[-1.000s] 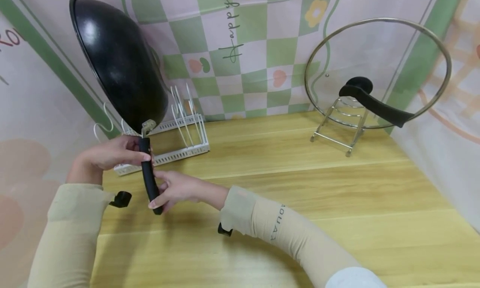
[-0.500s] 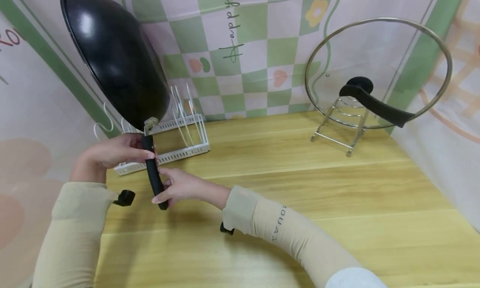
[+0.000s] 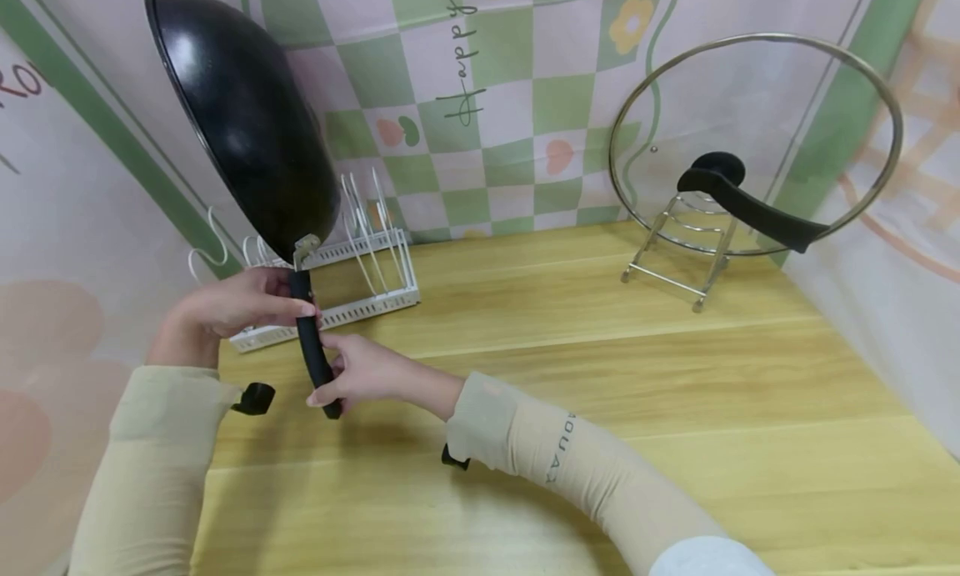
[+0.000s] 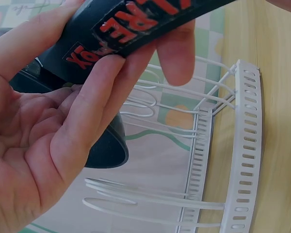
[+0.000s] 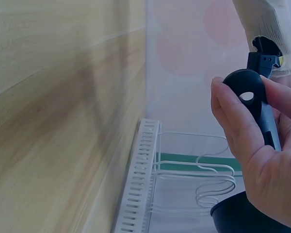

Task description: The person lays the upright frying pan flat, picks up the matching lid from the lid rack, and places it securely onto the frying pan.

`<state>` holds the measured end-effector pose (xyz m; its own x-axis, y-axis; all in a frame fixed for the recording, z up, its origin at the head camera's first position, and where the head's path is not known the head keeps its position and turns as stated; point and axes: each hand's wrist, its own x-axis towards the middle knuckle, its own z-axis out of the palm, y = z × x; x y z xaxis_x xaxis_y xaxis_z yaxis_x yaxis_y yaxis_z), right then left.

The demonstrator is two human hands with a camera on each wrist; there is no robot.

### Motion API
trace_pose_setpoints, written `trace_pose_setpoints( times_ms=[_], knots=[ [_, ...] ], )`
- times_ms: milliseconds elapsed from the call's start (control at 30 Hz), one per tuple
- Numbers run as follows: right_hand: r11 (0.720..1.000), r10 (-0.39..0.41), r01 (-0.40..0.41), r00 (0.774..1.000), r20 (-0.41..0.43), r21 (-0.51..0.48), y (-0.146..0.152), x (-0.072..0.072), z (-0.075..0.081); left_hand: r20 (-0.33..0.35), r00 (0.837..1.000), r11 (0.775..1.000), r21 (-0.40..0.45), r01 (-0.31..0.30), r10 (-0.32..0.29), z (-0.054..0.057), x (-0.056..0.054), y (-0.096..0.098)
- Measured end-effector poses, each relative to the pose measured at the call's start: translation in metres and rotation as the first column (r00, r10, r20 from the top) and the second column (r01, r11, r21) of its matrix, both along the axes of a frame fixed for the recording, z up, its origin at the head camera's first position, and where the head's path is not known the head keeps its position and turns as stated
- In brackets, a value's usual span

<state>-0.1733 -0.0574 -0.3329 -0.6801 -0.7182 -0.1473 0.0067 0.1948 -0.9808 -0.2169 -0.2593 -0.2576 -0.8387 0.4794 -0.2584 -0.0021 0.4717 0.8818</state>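
Note:
A black wok (image 3: 247,117) is tipped on its side in the head view, its rounded outside toward the right and its long black handle (image 3: 315,355) pointing down toward me. My left hand (image 3: 251,301) grips the handle near the metal bracket (image 3: 306,249), thumb across its top. Lower down, my right hand (image 3: 360,372) pinches the handle close to its end. The left wrist view shows the fingers (image 4: 94,97) against the handle's underside, which bears red lettering. In the right wrist view, the handle's end with its hanging hole (image 5: 247,94) sits between thumb and fingers.
Under and behind the wok stands a white wire dish rack (image 3: 367,311), partly hidden by it. At the back right, a glass lid (image 3: 795,101) with a black handle leans upright on a small metal stand (image 3: 667,282). A patterned cloth (image 3: 495,142) hangs behind the wooden table (image 3: 570,376).
Both hands and the handle have shifted slightly to the right. The wok rose a little toward the upper left, then came back down and right. The lid and the rack have not moved.

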Motion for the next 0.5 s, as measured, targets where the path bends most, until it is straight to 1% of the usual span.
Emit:
trace_pose_setpoints(
  times_ms=[367,500],
  knots=[
    [1.0,-0.021,0.021,1.0,-0.013,-0.002,0.0029,-0.0016,0.0013,-0.035,0.999,0.998,0.054,-0.032,0.034,-0.0037,-0.0004,0.0051],
    [1.0,-0.017,0.017,1.0,-0.016,-0.006,0.0044,-0.0018,0.0018,-0.022,0.999,0.997,0.066,-0.036,0.037,-0.0026,0.0,0.0068]
  ],
)
